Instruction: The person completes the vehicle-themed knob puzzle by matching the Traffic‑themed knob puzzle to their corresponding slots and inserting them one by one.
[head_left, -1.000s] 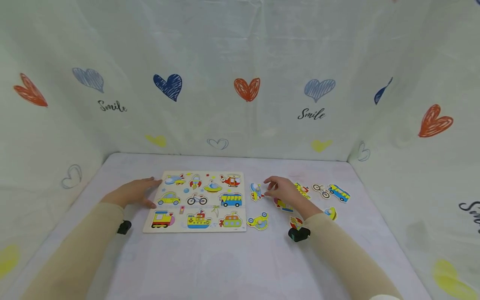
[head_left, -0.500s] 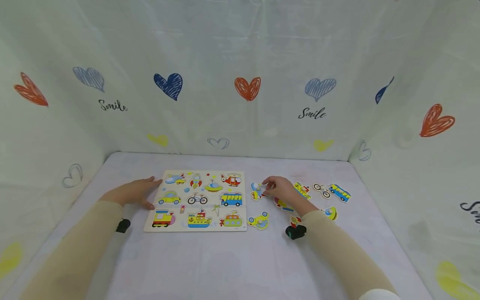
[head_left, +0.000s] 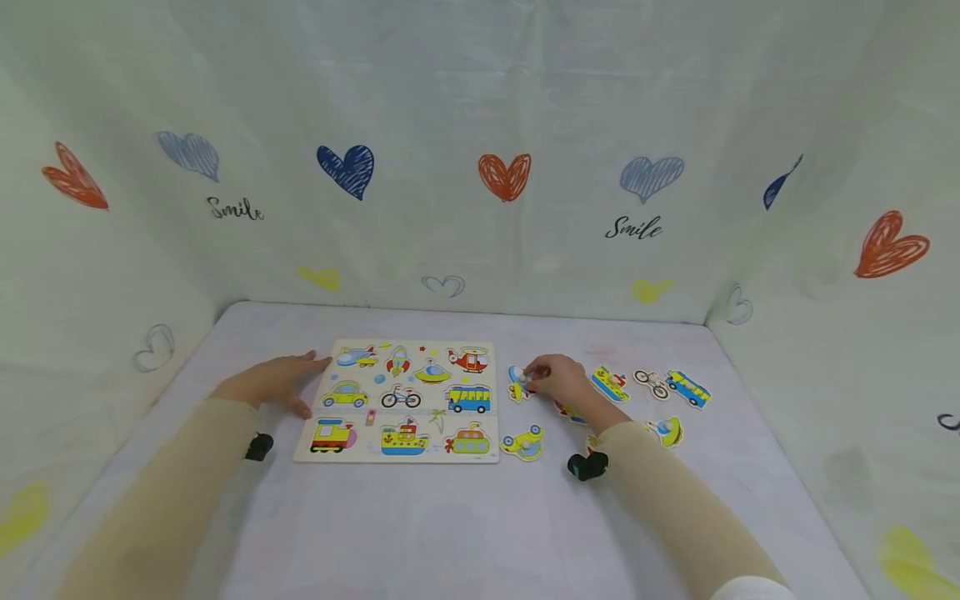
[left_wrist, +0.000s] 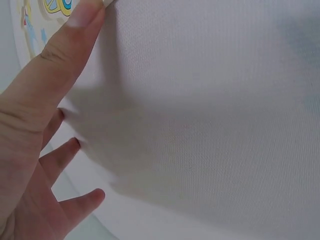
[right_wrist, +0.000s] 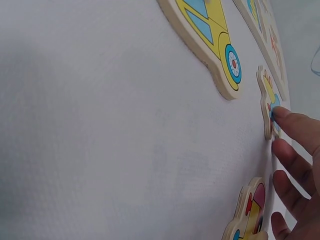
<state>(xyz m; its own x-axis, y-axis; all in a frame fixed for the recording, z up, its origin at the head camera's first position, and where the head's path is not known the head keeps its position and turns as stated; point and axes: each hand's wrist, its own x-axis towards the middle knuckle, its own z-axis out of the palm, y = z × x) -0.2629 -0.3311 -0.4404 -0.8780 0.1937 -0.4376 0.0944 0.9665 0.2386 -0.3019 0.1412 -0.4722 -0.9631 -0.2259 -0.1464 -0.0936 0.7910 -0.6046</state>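
Note:
My left hand (head_left: 273, 382) lies at the left edge of a wooden puzzle board (head_left: 360, 457), fingers spread. In the left wrist view its thumb (left_wrist: 75, 40) touches the board's edge. With thumb and index finger my right hand (head_left: 562, 385) pinches an airplane puzzle piece (head_left: 516, 390) by its knob, just right of the board. The piece appears to lie on the table; the right wrist view shows the thumb (right_wrist: 297, 125) on its face. Below it is a yellow car piece (head_left: 522, 444). A train piece (head_left: 570, 413) is partly hidden beneath the right hand.
Farther right lie a ship piece (head_left: 609, 385), a bicycle piece (head_left: 651, 385), a bus piece (head_left: 687, 389) and a flying saucer piece (head_left: 667, 431). The right sleeve (head_left: 645, 454) mostly hides another piece. A cloth wall with hearts (head_left: 504, 177) stands behind the table.
The right hand's thumb and index finger have closed in on the airplane piece's knob. My left hand stays at the board's edge. The head view has shifted slightly.

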